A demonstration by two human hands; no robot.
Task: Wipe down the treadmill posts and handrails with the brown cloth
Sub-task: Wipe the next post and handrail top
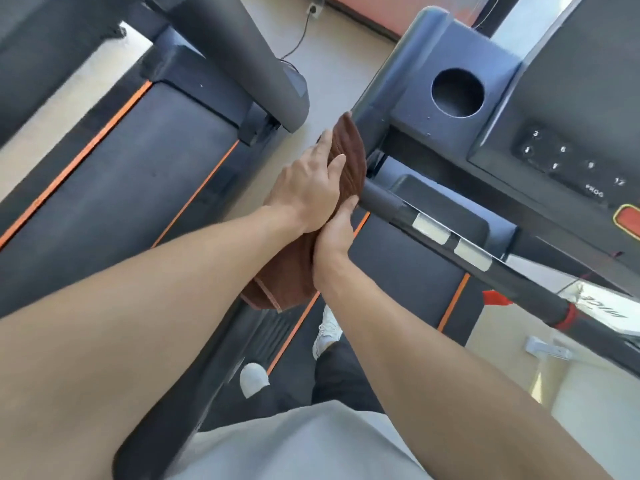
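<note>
The brown cloth (351, 157) is wrapped over the left handrail of the treadmill in front of me, just left of the console corner. My left hand (308, 183) lies flat on top of the cloth, fingers pressed against it. My right hand (334, 233) grips the cloth from below and the right, thumb up near the rail's end. A loose tail of cloth (277, 289) hangs under my wrists. The dark front handlebar (450, 237) with silver sensor plates runs to the right from the cloth. The post under the cloth is hidden.
The console (571, 109) with number buttons and a round cup holder (457, 92) fills the upper right. A second treadmill (145, 161) with orange stripes stands to the left, its handrail (263, 64) close by. My white shoes (325, 332) stand on the belt below.
</note>
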